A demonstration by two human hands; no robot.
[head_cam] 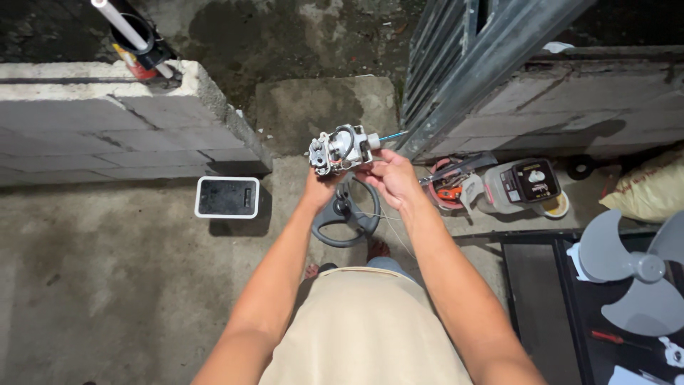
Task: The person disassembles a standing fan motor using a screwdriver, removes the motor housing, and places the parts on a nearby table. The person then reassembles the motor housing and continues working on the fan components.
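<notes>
Here we hold a small fan motor (340, 150) up in front of us, over a concrete floor (107, 285). Our left hand (319, 187) grips the motor from below, fingers wrapped around its underside, though the motor hides just how they close. Our right hand (390, 178) comes in from the side, thumb and fingertips pinched at the motor's right end, where a short white shaft piece (373, 140) sticks out. Thin wires (388, 228) trail down from the motor past our right wrist.

Directly below the motor, on the floor, lies a dark grey round part (345, 221) shaped like a small steering wheel, just beyond our feet. To the left of it sits a white-framed square box with a dark face (227, 197), close to a low wall of grey blocks (107, 121). On top of that wall a white pipe (125, 28) leans out of a dark holder.

To the right, near a metal gate (456, 64), lie an orange-and-black tool (447, 187) and a grey box-like device (520, 184). At the far right a grey fan blade (638, 267) rests on a black tabletop (534, 285), with a red-handled screwdriver (609, 338) near it.
</notes>
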